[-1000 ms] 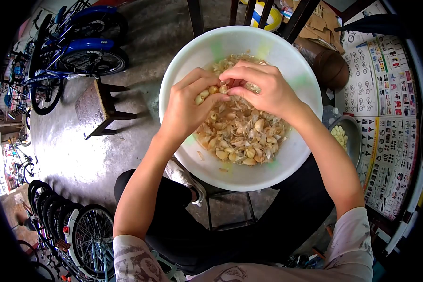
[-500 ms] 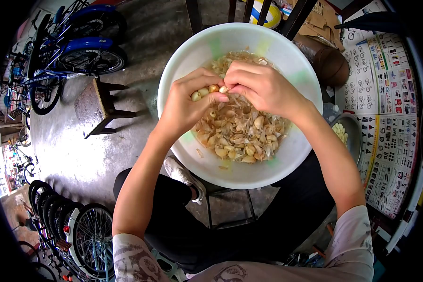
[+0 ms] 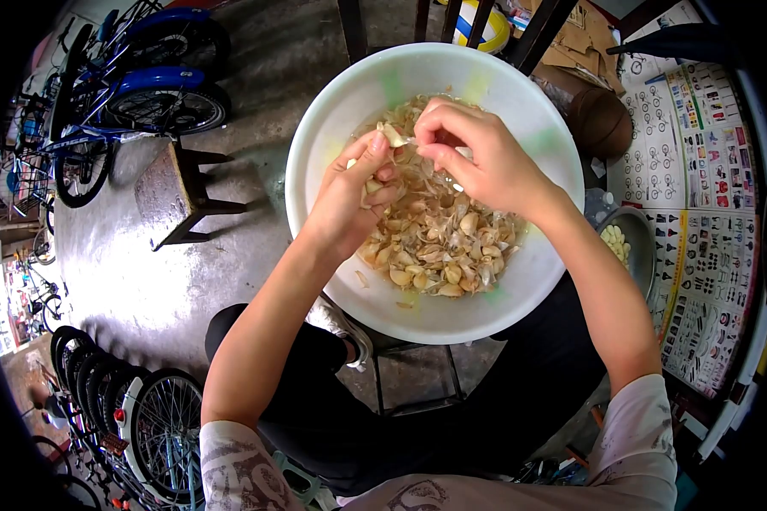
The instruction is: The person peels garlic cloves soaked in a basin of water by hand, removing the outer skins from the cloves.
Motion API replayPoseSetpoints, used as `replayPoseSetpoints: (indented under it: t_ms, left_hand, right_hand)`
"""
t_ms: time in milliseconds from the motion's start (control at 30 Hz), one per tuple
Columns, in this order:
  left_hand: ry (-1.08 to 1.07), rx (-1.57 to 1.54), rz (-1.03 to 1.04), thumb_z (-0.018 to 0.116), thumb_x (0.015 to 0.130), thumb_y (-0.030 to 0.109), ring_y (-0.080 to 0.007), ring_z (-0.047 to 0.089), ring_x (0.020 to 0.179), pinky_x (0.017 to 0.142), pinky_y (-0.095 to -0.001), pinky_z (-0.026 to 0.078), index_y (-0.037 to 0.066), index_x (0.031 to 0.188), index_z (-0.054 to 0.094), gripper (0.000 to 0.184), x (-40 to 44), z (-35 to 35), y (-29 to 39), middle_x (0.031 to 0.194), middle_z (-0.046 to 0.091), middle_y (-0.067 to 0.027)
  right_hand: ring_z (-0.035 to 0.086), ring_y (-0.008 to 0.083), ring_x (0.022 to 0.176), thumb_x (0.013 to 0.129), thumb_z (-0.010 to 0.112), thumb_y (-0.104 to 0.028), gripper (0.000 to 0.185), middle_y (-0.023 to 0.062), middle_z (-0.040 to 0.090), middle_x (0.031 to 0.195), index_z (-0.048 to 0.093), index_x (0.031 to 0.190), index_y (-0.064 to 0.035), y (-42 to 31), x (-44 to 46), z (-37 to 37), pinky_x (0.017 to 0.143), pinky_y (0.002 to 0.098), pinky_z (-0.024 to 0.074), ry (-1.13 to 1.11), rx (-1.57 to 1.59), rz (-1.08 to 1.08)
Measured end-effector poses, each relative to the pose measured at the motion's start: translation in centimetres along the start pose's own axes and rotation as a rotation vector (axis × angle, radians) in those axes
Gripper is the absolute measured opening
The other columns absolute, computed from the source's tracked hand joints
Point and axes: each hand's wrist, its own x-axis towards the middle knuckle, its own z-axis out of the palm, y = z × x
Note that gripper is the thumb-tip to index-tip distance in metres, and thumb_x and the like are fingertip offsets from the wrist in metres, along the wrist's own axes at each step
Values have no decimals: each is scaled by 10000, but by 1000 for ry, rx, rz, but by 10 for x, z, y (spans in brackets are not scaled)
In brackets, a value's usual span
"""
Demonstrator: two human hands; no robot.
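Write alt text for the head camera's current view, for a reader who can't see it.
A person's left hand pinches a pale garlic clove, the right hand close beside it, above a big white basin of garlic cloves and papery skins. A metal bowl of peeled cloves sits at right; bicycles are at left.

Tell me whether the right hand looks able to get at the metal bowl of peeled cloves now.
Probably yes: the metal bowl sits beside the white basin, its peeled cloves uncovered, though the right hand is busy by the clove in the left hand.
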Motion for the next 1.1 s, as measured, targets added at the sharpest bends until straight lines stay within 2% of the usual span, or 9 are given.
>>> replayPoseSetpoints:
  t_ms: [67,400,467,567,700,767,900,1000,1100]
  left_hand:
    - [1,-142,-7,555,1007,231,-35,389,746,523,-176,278,52,1187,571,254,-1,1,-1,945,507,21]
    - [211,335,80,643,952,233,-59,470,738,553,-208,360,30,1103,653,254,6,-4,-2,899,588,3]
    - [134,1155,544,701,895,235,-114,529,670,592,-279,437,-6,936,696,245,13,-20,-4,769,628,-25]
    - [123,1543,437,770,807,214,-235,642,676,651,-357,490,-17,853,705,244,-1,-4,12,774,676,-167]
    - [128,1615,398,754,832,237,-156,581,630,629,-315,487,-23,879,721,267,6,-11,8,768,684,-81]
    - [187,1366,189,729,855,235,-141,595,665,636,-315,494,-24,947,725,275,13,-14,8,806,699,-82]
    - [155,1094,346,700,882,216,-129,610,724,673,-300,499,-20,1006,724,268,22,-24,8,863,718,-90]
    - [179,976,180,683,905,213,-128,633,825,754,-285,502,-11,1062,713,275,17,-12,12,966,725,-96]
    - [-6,1077,477,722,867,196,-166,655,786,759,-318,503,-18,1036,714,273,17,-13,2,900,729,-142]
  right_hand:
    - [586,153,733,929,596,-67,62,41,578,860,551,919,-25,0,-1,-3,677,291,489,-52,547,331]
    - [569,106,820,982,581,-220,178,47,569,996,565,980,-43,21,1,-7,736,276,504,-114,819,459]
    - [587,121,856,991,564,-217,165,71,587,1042,550,969,-55,18,2,-5,757,289,512,-35,789,431]
    - [643,138,872,994,546,-162,126,79,644,1023,560,955,-43,17,3,-5,790,275,551,26,738,506]
    - [651,138,882,1001,532,-158,123,108,652,1073,543,954,-44,25,2,-3,787,273,554,16,745,532]
    - [650,138,855,998,535,-143,117,109,651,1046,534,945,-39,26,2,0,761,278,559,17,740,601]
    - [622,110,799,987,555,-137,91,92,645,1027,528,941,-62,24,0,7,735,268,549,-11,726,621]
    - [618,103,777,970,567,-91,64,88,645,1003,528,942,-49,24,0,11,710,264,547,-6,703,614]
    - [615,99,775,958,569,-57,41,86,641,994,533,950,-38,23,0,12,700,261,539,31,677,598]
